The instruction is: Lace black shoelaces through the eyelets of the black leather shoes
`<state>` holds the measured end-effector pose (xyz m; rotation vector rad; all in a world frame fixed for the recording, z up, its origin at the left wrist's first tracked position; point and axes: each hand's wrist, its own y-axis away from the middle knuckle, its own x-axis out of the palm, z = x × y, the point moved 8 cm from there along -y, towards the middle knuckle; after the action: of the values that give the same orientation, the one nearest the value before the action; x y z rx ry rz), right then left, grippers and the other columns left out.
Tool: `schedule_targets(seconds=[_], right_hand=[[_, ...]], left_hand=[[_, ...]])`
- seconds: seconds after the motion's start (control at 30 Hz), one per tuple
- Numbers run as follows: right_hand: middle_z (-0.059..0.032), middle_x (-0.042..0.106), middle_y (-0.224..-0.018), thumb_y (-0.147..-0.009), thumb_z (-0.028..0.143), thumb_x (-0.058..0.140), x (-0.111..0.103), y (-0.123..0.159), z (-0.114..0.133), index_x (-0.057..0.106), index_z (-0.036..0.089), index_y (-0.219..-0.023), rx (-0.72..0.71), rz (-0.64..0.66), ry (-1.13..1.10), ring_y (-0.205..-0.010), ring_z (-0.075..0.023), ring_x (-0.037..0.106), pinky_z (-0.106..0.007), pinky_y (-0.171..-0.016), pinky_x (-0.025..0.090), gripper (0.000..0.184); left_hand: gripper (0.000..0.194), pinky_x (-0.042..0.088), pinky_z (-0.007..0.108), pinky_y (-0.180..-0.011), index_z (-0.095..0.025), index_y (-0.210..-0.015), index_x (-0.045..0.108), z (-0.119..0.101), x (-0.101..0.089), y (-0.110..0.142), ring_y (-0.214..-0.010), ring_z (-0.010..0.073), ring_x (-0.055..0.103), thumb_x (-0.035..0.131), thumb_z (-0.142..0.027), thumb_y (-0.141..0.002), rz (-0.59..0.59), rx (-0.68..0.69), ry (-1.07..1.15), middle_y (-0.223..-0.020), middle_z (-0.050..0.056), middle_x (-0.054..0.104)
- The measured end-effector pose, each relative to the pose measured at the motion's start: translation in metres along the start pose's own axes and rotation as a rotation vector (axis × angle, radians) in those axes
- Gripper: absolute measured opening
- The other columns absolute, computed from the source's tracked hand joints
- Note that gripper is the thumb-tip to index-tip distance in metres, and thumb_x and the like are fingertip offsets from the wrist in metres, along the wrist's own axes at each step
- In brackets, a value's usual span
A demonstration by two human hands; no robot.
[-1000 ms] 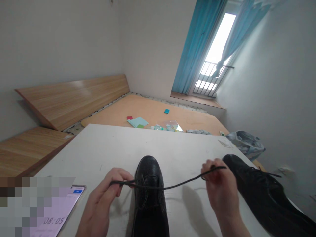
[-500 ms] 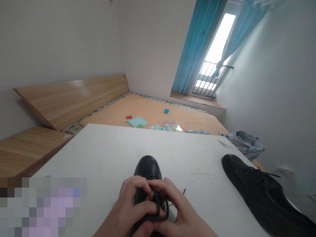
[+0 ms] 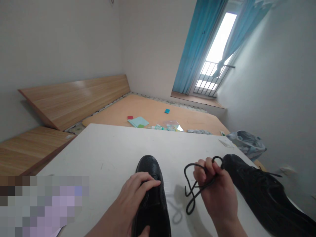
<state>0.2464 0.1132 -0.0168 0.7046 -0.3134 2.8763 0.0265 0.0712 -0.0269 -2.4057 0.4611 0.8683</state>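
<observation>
A black leather shoe [image 3: 154, 197] stands on the white table in front of me, toe pointing away, with no lace showing across its front. My left hand [image 3: 134, 194] grips it from the left, fingers over the front and thumb near the opening. To the right, my right hand [image 3: 217, 187] is raised above the table, closed around a black shoelace [image 3: 191, 200]. Loops of the lace hang from the fist, apart from the shoe. A second black shoe [image 3: 259, 187] lies at the right, with a lace still threaded through it.
The white table [image 3: 118, 148] spans the foreground. Behind it, an orange-tan surface [image 3: 145, 105] carries a light-blue folded item [image 3: 138, 121], a red piece [image 3: 130, 117] and a blue piece [image 3: 167, 111]. A bag [image 3: 247, 143] sits beyond the right edge. The lower left is blurred out.
My right hand has moved right and up off the shoe, taking the black shoelace with it. My left hand has gone from handling the lace to gripping the shoe.
</observation>
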Motion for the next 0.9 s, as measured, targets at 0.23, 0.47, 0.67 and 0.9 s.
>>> schedule_targets(seconds=[0.23,0.47,0.67,0.9], right_hand=[[0.0011,0.055,-0.072,-0.078,0.021,0.056,0.012,0.003,-0.019,0.053,0.022,-0.076,0.088,0.308,0.910,-0.066,-0.0170,0.049,-0.030,-0.061,0.039,0.003],[-0.0065,0.061,-0.115,-0.079,0.013,0.058,0.026,0.018,-0.014,0.054,0.025,-0.109,-0.012,0.537,1.134,-0.112,-0.0251,0.054,-0.042,-0.099,0.041,0.033],[-0.0013,0.071,-0.081,-0.087,0.011,0.052,0.104,0.071,-0.005,0.060,0.022,-0.078,-0.168,1.020,0.944,-0.081,-0.0165,0.066,-0.026,-0.079,0.049,0.017],[-0.0074,0.072,-0.058,-0.085,0.022,0.064,0.115,0.114,-0.087,0.070,0.017,-0.068,-0.515,1.354,1.483,-0.051,-0.0201,0.063,-0.032,-0.060,0.048,0.019]], left_hand=[[0.043,0.052,0.039,-0.094,-0.028,-0.116,0.054,0.011,-0.002,-0.004,-0.110,0.0247,0.060,0.052,-0.010,-0.077,-0.080,-0.065,-0.087,-0.115,0.006,0.064],[0.073,0.049,0.046,-0.100,-0.028,-0.131,0.049,0.011,-0.003,-0.004,-0.115,0.0286,0.056,0.056,-0.008,-0.062,-0.024,-0.119,-0.081,-0.125,0.008,0.058],[0.066,0.049,0.048,-0.099,-0.027,-0.129,0.050,0.018,0.004,0.002,-0.115,0.0288,0.054,0.054,-0.008,-0.066,-0.097,-0.165,-0.094,-0.121,0.009,0.055],[0.037,0.050,0.046,-0.097,-0.026,-0.119,0.059,0.021,-0.003,0.004,-0.112,0.0275,0.054,0.054,-0.017,-0.084,-0.186,-0.173,-0.086,-0.118,0.008,0.059]])
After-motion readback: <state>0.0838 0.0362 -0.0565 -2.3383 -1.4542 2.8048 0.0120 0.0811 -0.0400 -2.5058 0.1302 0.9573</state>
